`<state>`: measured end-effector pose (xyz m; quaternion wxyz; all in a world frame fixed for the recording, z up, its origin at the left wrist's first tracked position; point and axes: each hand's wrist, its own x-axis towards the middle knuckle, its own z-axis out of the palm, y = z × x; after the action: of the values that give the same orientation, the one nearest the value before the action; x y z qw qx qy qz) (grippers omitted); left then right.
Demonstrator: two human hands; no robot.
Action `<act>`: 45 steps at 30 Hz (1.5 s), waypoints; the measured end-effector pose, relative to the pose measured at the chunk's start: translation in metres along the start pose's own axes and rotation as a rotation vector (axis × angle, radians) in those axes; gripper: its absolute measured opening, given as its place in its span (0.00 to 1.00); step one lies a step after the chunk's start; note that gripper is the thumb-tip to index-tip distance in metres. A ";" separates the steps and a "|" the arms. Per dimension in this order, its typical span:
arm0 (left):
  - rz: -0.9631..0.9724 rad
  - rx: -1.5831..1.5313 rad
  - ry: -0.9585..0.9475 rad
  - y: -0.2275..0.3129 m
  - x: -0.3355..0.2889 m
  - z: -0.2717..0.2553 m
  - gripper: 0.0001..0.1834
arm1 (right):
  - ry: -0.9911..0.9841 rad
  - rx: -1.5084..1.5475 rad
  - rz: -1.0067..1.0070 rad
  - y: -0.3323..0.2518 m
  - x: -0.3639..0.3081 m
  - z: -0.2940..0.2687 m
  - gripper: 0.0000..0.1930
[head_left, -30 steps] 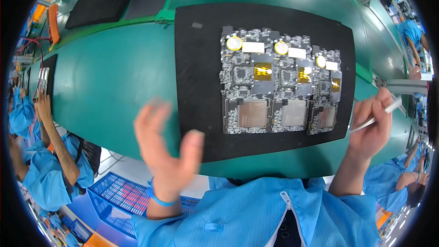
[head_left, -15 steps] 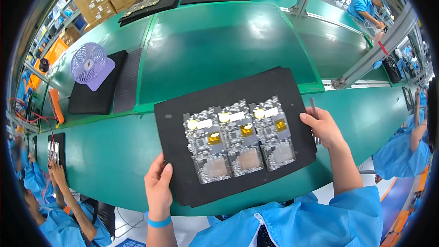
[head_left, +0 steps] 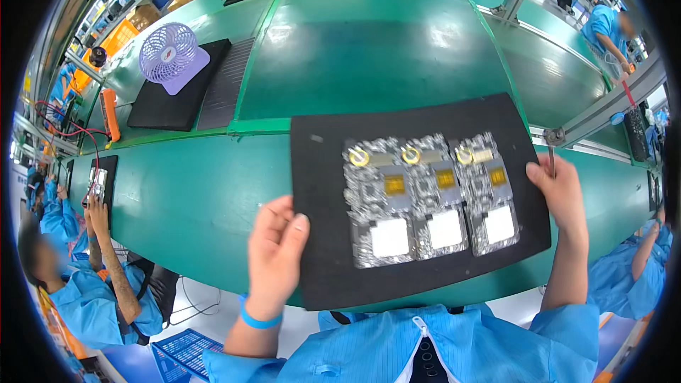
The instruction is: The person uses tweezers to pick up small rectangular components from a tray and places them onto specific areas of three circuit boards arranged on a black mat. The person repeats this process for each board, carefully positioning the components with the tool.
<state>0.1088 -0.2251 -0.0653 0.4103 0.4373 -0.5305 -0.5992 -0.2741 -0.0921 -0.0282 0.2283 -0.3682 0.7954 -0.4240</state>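
Note:
My left hand (head_left: 275,262), with a blue band at the wrist, grips the left edge of a black foam mat (head_left: 323,191), thumb on top. At the far right edge, my right hand (head_left: 560,188) holds the same mat, thumb on its surface. A slim metal tool (head_left: 551,162) sticks up from the right hand; the rest of it is hidden. Three circuit boards lie side by side on the mat: a left board (head_left: 372,202), a middle board (head_left: 433,195) and a right board (head_left: 489,191). Each has a round gold-coloured part, an amber patch and a square that glares white.
A purple fan (head_left: 170,57) stands on a black pad (head_left: 156,106) at the far left of the green table (head_left: 191,191). An orange-handled tool (head_left: 110,113) stands beside it. Co-workers sit left, right and across; metal posts (head_left: 603,113) rise at right.
My view has shifted. Both hands have brought the mat nearer to me and a little right, tilting it; the glare moved from the boards' upper labels to their lower squares. Both grips stay.

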 end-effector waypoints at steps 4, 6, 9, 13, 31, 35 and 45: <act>0.018 0.079 0.137 0.040 0.056 -0.034 0.22 | -0.113 -0.070 -0.164 -0.043 0.067 0.026 0.18; 0.091 0.177 0.102 0.036 0.114 -0.090 0.27 | -0.140 -0.236 -0.196 -0.073 0.111 0.061 0.22; -0.077 -0.058 0.049 0.041 0.185 -0.081 0.24 | -0.178 -0.324 -0.345 -0.082 0.192 0.099 0.31; -0.004 0.062 0.105 0.004 0.244 -0.067 0.24 | 0.024 -0.649 -0.420 -0.063 0.256 0.148 0.31; 1.100 1.380 -1.046 -0.003 -0.024 0.177 0.31 | -0.090 -0.398 -0.077 0.074 0.004 -0.013 0.20; 1.234 1.334 -1.034 -0.008 -0.033 0.178 0.28 | -0.113 -0.406 -0.094 0.076 0.001 -0.008 0.16; 1.317 1.303 -0.982 0.012 -0.049 0.158 0.20 | -0.127 -0.374 -0.125 0.071 0.001 -0.011 0.13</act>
<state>-0.0288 -0.1355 -0.0408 0.0801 -0.0928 -0.9919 0.0327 -0.3099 -0.0613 -0.0827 0.1790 -0.4790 0.8197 -0.2581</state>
